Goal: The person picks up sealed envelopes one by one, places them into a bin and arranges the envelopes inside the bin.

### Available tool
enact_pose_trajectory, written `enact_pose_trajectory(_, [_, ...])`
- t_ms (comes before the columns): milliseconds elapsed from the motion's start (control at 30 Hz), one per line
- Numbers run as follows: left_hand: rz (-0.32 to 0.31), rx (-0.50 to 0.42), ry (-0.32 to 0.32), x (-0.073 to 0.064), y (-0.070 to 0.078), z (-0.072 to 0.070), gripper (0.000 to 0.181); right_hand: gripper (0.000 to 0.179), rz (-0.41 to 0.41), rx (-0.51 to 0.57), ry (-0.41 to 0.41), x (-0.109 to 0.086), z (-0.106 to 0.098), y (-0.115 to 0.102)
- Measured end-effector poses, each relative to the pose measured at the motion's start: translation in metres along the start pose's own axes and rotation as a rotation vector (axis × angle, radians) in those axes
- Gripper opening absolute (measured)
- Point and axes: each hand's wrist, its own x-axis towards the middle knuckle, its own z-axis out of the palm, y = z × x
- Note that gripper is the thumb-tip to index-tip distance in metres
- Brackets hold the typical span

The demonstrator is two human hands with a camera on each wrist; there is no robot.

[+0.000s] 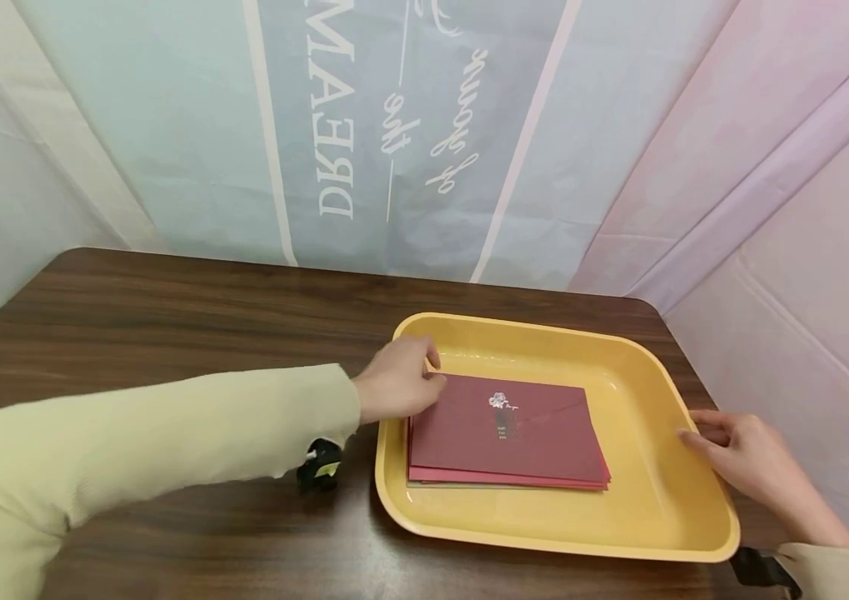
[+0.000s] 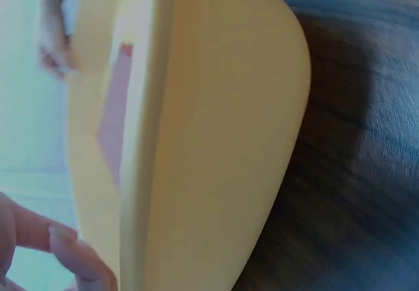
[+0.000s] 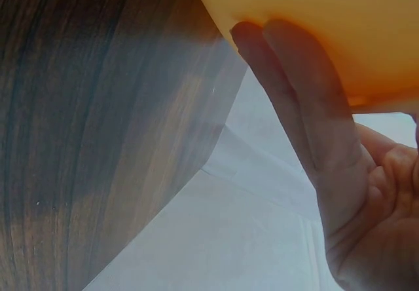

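A yellow tray holds a stack of dark red envelopes, the top one printed with a small white flower. My right hand grips the tray's right rim, thumb on the inside. Its fingers press against the outer wall in the right wrist view. Over the left rim reaches my left hand, loosely bent, its fingertips at the upper left corner of the stack. In the left wrist view, those fingers show beside the rim with nothing visible between them. Whether they touch the top envelope is hard to tell.
The tray is at the right part of a dark wooden table. Behind it hangs a pale printed cloth, and more light cloth hangs along the right side. A dark strap sits at the left wrist.
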Motion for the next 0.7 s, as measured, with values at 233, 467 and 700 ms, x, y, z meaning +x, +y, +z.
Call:
enact_pose_trajectory(233, [-0.009, -0.168, 0.125, -0.012, -0.023, -0.012, 0.014, 0.048, -0.002, -0.011, 0.001, 0.0, -0.002, -0.003])
enact_pose_trajectory(467, [-0.075, -0.295, 0.157, -0.021, -0.039, -0.016, 0.015, 0.047, -0.003, -0.011, 0.016, -0.002, -0.002, -0.004])
enact_pose_trajectory(700, [-0.079, -0.35, 0.194, -0.025, -0.055, -0.019, 0.013, 0.048, 0.0, -0.024, 0.025, -0.005, -0.002, -0.007])
